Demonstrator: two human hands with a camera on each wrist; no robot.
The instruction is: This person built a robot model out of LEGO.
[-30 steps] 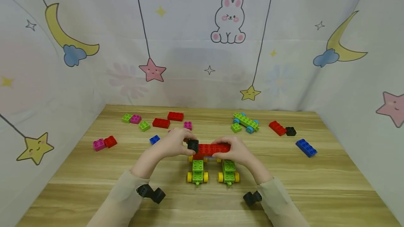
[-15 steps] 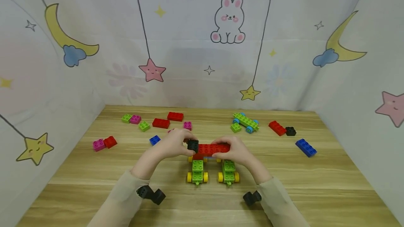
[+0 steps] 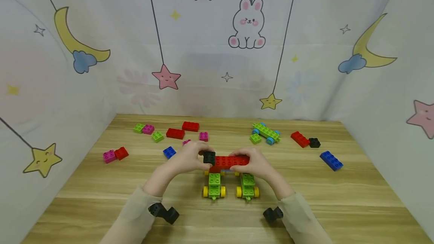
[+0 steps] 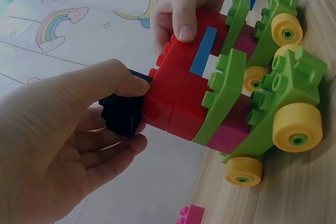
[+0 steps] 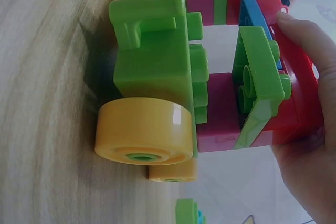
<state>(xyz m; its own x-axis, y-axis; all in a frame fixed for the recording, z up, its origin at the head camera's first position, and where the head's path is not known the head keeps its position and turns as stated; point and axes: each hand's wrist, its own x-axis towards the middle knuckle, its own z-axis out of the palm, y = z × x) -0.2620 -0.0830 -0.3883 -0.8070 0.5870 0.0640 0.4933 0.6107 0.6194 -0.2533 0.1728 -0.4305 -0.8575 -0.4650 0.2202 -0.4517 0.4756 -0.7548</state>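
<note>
My left hand (image 3: 190, 156) pinches a black brick (image 4: 126, 103) between thumb and fingers, right at the left end of a red brick row (image 3: 223, 162). At the row's other end, my right hand (image 3: 255, 161) grips the red bricks with thumb in front and fingers behind. The row bridges two green wheeled bases (image 3: 214, 188) with yellow wheels (image 4: 297, 127), which stand side by side on the table. Between red and base come thin green plates (image 5: 262, 77) and purple-pink bricks (image 5: 218, 108). A blue brick (image 4: 203, 51) shows under the row, spanning the gap.
Behind the left hand lie a blue brick (image 3: 169, 152), red bricks (image 3: 175, 133) and several pink and green ones. At the back right stands a green base with blue wheels (image 3: 266, 132). Further right are a red brick (image 3: 300, 139), a black piece (image 3: 314, 142) and a blue brick (image 3: 331, 160).
The whole head view has shifted slightly, so everything appears a little lower and to the right. Both hands keep their hold on the bricks, with no visible change in the structure.
</note>
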